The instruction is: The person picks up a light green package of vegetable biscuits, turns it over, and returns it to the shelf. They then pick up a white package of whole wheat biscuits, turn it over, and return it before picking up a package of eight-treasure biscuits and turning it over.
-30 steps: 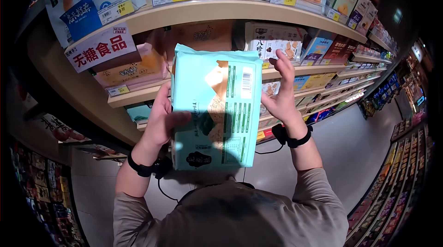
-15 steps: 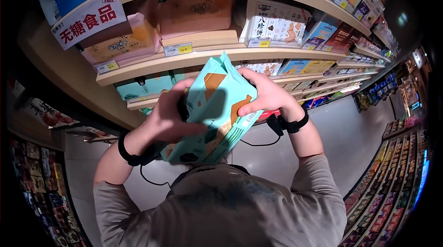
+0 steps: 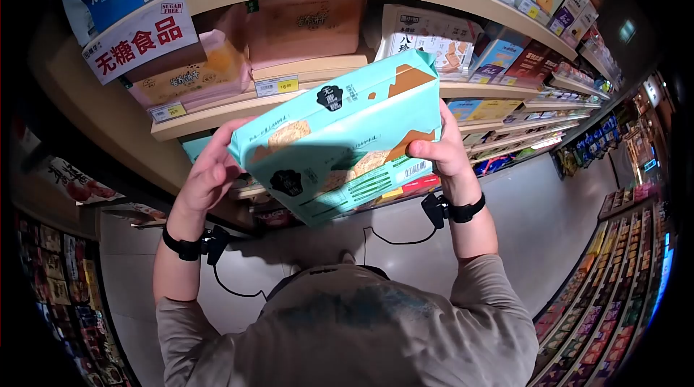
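A turquoise biscuit packet (image 3: pixel 340 145) is held up in front of the shelves, tilted with its right end higher. Brown patches, pictured biscuits, black emblems and a barcode are on the sides facing me. My right hand (image 3: pixel 448 148) grips its right end, thumb on the front side and the other fingers hidden behind. At the left end, my left hand (image 3: pixel 217 170) rests against the corner, its upper fingers partly behind the packet and its thumb off the surface. Each wrist wears a black band with a small device and a cable.
Curved wooden shelves (image 3: pixel 405 90) with price labels stand close in front. Pink biscuit packets (image 3: pixel 307 29) and a white packet (image 3: pixel 426 36) sit on the middle shelf. A "sugar free" sign (image 3: pixel 141 40) hangs at upper left. More stocked racks (image 3: pixel 614 293) line the right side.
The packet has turned from nearly upright to lying sideways, showing two printed sides. My left hand has moved left, from its front to its left end. My right hand stays on the right end.
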A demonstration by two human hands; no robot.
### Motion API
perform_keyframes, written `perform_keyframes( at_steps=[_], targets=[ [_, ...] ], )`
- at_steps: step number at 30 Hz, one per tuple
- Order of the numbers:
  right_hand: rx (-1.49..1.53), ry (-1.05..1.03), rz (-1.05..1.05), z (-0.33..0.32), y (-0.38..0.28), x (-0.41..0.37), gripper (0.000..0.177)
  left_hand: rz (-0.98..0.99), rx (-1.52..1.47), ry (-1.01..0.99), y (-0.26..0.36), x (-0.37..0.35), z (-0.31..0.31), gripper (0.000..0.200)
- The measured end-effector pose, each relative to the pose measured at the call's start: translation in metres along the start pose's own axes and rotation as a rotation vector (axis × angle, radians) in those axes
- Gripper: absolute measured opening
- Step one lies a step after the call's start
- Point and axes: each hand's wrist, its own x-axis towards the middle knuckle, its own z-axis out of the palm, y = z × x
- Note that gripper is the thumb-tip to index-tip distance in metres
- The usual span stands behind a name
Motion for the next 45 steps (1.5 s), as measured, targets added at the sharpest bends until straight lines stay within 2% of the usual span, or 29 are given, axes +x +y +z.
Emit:
perform_keyframes(
  at_steps=[1, 3, 5, 6, 8, 10, 11, 13, 21, 23, 25, 32, 34, 40, 45],
  targets=[
    [0.044, 0.064, -0.004, 0.001, -0.001, -0.001, 0.081, 0.016, -0.124, 0.043, -0.008, -0.003, -0.001, 0.103],
    [0.088, 0.057, -0.023, 0.002, -0.001, 0.001, 0.081, 0.032, -0.094, -0.019, -0.018, -0.003, 0.006, 0.108],
    [0.215, 0.122, 0.002, 0.007, -0.001, 0.001, 0.077, 0.067, -0.099, 0.008, -0.031, -0.001, 0.017, 0.110],
    [0.239, 0.125, -0.009, 0.008, 0.003, 0.000, 0.069, 0.087, -0.073, 0.060, -0.035, -0.001, 0.023, 0.106],
    [0.259, 0.151, 0.015, 0.015, 0.003, -0.004, 0.067, 0.109, -0.049, 0.110, -0.040, 0.002, 0.031, 0.103],
    [0.290, 0.201, 0.048, 0.023, 0.007, -0.008, 0.061, 0.077, -0.005, 0.208, -0.042, 0.004, 0.034, 0.091],
    [0.291, 0.202, 0.050, 0.024, 0.007, -0.011, 0.061, 0.074, -0.005, 0.209, -0.042, 0.005, 0.037, 0.091],
    [0.279, 0.237, 0.102, 0.026, 0.009, -0.015, 0.064, 0.022, 0.097, 0.337, -0.040, 0.008, 0.046, 0.081],
    [0.338, 0.217, 0.161, 0.028, 0.019, -0.029, 0.062, 0.110, -0.096, 0.352, -0.046, 0.007, 0.057, 0.071],
    [0.351, 0.293, 0.165, 0.033, 0.025, -0.035, 0.063, 0.120, -0.113, 0.364, -0.048, 0.007, 0.058, 0.070],
    [0.333, 0.284, 0.170, 0.031, 0.026, -0.038, 0.063, 0.141, -0.188, 0.356, -0.050, 0.008, 0.064, 0.069],
    [0.268, 0.307, 0.217, 0.029, 0.024, -0.050, 0.066, 0.048, -0.193, 0.421, -0.052, 0.004, 0.079, 0.068],
    [0.254, 0.322, 0.216, 0.030, 0.025, -0.053, 0.067, 0.106, -0.193, 0.370, -0.054, 0.003, 0.076, 0.070],
    [0.288, 0.249, 0.188, 0.031, 0.018, -0.056, 0.074, 0.108, -0.133, 0.406, -0.043, -0.001, 0.084, 0.077],
    [0.248, 0.190, 0.139, 0.028, 0.014, -0.055, 0.083, 0.143, -0.127, 0.421, -0.044, -0.005, 0.084, 0.075]
  ],
)
